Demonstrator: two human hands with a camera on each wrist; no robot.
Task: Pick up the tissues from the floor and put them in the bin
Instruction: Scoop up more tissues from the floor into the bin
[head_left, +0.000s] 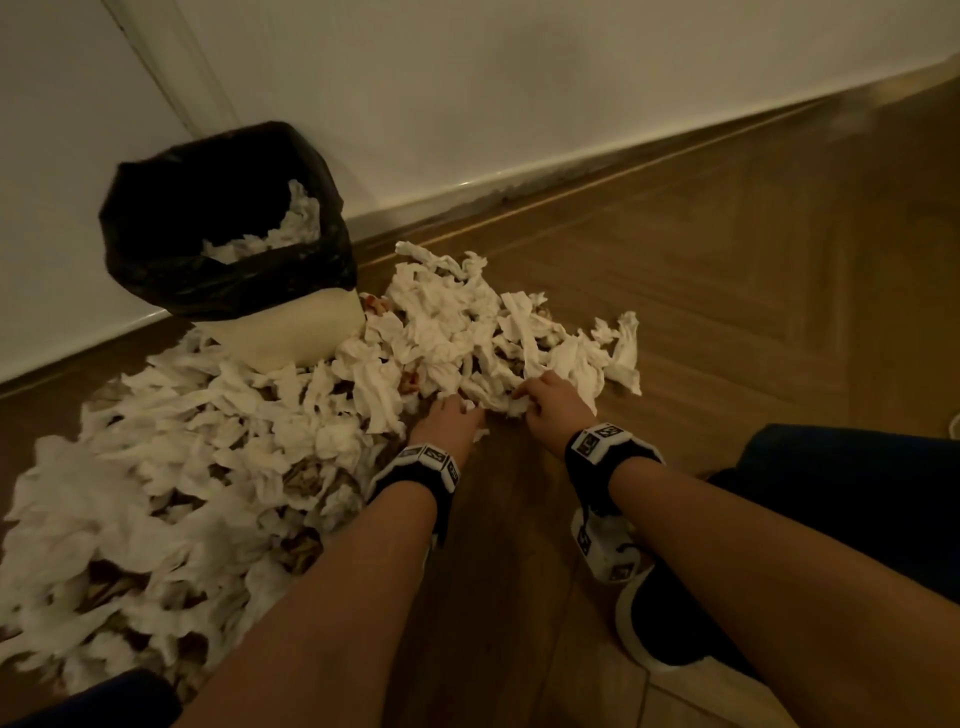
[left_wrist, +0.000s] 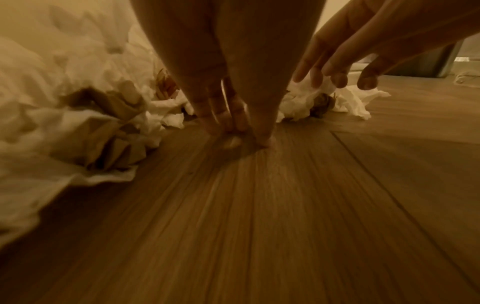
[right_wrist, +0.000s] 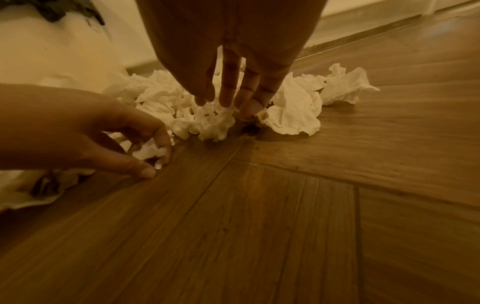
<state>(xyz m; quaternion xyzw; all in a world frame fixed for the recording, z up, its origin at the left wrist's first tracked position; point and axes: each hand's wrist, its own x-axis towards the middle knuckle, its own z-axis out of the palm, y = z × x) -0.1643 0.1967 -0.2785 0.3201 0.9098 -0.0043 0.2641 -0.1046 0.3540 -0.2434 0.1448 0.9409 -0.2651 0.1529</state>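
Observation:
A big heap of crumpled white tissues (head_left: 218, 447) covers the wooden floor around a white bin (head_left: 291, 332) lined with a black bag (head_left: 156, 249). Some tissues (head_left: 293, 221) lie inside the bin. My left hand (head_left: 452, 413) is at the heap's near edge, its fingers (left_wrist: 215, 123) curled down to the floor, pinching a small tissue scrap (right_wrist: 148, 151). My right hand (head_left: 540, 397) is just to its right, its straight, spread fingers (right_wrist: 228, 90) touching a tissue clump (right_wrist: 207, 123) from above.
Crumpled brown paper (left_wrist: 111, 127) is mixed into the heap. A white wall and skirting (head_left: 519, 182) run behind the bin. Bare parquet (head_left: 753, 260) lies to the right. My shoe (head_left: 670, 623) and blue-clad knee (head_left: 857, 483) are at the lower right.

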